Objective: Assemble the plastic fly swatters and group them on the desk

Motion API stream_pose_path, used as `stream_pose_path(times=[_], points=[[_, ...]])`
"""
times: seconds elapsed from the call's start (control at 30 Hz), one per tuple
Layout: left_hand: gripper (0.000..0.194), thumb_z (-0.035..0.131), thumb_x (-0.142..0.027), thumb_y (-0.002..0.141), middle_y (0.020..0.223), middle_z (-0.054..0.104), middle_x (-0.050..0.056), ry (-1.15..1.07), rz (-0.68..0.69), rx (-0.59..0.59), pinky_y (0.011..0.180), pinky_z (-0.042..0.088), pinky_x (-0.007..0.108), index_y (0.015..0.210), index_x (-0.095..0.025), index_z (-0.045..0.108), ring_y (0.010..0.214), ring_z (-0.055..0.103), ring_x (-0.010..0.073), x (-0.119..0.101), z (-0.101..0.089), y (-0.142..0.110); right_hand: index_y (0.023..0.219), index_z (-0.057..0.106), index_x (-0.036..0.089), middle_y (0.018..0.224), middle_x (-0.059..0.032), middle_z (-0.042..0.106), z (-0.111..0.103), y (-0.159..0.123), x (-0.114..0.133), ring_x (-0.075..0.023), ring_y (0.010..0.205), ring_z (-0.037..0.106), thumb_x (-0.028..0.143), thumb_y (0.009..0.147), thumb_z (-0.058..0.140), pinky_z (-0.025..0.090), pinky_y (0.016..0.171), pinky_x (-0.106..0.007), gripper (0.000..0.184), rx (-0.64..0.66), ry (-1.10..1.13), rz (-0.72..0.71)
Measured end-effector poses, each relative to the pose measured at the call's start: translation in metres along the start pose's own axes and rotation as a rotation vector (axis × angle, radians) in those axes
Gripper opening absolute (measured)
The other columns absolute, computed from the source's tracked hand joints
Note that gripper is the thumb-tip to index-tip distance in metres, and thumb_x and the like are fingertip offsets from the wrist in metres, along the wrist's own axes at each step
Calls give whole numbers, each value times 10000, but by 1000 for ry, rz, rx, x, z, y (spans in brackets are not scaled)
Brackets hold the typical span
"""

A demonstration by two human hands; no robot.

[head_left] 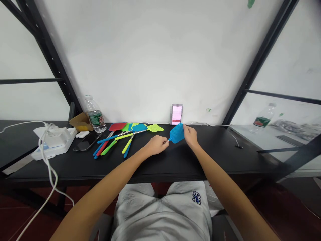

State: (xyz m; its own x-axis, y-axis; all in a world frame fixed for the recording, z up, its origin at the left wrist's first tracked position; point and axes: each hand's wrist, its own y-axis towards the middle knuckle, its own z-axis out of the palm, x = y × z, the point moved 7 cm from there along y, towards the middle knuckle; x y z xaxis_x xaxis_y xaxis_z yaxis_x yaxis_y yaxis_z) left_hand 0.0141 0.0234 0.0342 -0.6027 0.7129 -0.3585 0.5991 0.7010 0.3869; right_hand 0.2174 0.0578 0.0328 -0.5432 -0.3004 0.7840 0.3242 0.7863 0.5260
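A blue fly swatter (177,133) is held up above the black desk between my two hands. My left hand (157,145) is closed around it near the neck, hiding the handle. With fingers closed, my right hand (190,134) grips the right edge of the swatter's flat mesh head. To the left lies a pile of fly swatters with red (117,126), blue (139,127) and yellow-green (155,128) heads, their coloured handles (106,147) pointing toward me and overlapping.
A phone (177,114) with a lit screen leans on the wall. A water bottle (95,113), an open cardboard box (81,122), a dark phone (87,141), a white case (82,134) and a white power strip (56,142) with cables stand left. A short cable (237,142) lies right.
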Motion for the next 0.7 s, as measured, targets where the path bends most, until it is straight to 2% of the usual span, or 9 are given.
stream_pose_path(times=[0.1,0.2,0.3,0.37,0.57,0.7], points=[[403,431,-373,927,541,507,8,20,-13,4,544,220,287,590,-177,535,508,383,124,1,0,0,568,463,232,497,-29,551,9,-1,-4,-173,489,483,645,889,384,356,520,-282,529,104,81,52],[408,428,-374,930,545,519,12,32,-10,6,547,219,290,595,-175,551,509,389,125,1,0,1,676,493,228,481,-29,586,20,-2,-12,-147,373,456,702,856,403,343,436,-271,515,223,234,209],[411,427,-371,931,544,522,15,37,0,7,549,215,291,596,-172,557,507,386,124,0,0,1,759,460,226,487,-50,607,26,-4,-19,-161,356,497,731,834,412,283,366,-249,513,253,384,386],[411,428,-369,930,537,514,14,37,3,9,544,210,291,593,-170,555,500,376,121,-1,1,2,762,434,226,496,-74,617,27,-4,-20,-185,387,546,721,843,404,279,352,-243,502,249,451,449],[405,431,-364,925,521,490,5,10,3,17,537,211,288,582,-172,530,491,372,114,-3,2,2,727,451,215,536,-94,626,23,-3,-21,-217,474,610,674,818,476,358,378,-256,469,243,526,523],[410,443,-363,921,506,467,-4,-5,-2,16,534,211,283,565,-170,507,488,362,108,-1,-1,2,745,577,173,627,-91,645,23,-1,-19,-215,564,631,492,744,559,385,421,-259,319,301,597,487]])
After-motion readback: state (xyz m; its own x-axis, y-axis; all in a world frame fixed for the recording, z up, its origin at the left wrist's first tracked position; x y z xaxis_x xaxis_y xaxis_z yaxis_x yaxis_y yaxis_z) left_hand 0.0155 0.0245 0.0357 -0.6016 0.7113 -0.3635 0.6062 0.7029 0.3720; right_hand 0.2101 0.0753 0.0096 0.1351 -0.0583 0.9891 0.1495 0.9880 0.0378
